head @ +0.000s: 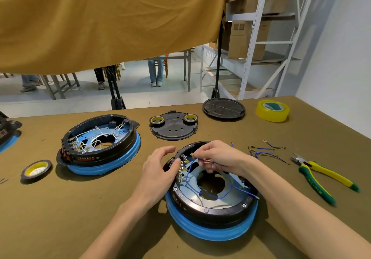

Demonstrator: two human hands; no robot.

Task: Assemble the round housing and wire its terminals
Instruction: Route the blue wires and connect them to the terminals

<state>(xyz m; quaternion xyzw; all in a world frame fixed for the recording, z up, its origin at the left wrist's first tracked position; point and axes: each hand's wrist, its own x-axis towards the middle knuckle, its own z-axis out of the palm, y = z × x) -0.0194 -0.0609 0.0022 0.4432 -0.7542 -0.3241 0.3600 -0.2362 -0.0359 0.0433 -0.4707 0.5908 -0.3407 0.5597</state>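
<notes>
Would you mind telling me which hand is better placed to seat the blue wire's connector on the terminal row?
Probably the right hand: it pinches the blue wire beside the terminals, while the left hand steadies the housing.

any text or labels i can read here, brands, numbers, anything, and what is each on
None can be quoted.
Green pliers handle: embossed lettering, too blurred to read.
White-wired black round housing: red marks on its side, too small.
Yellow tape roll: green core label, unreadable.
Cardboard boxes on the shelf: printed panels, too small.

Mustard curtain point(112, 21), perhaps metal shelving point(251, 37)
</notes>
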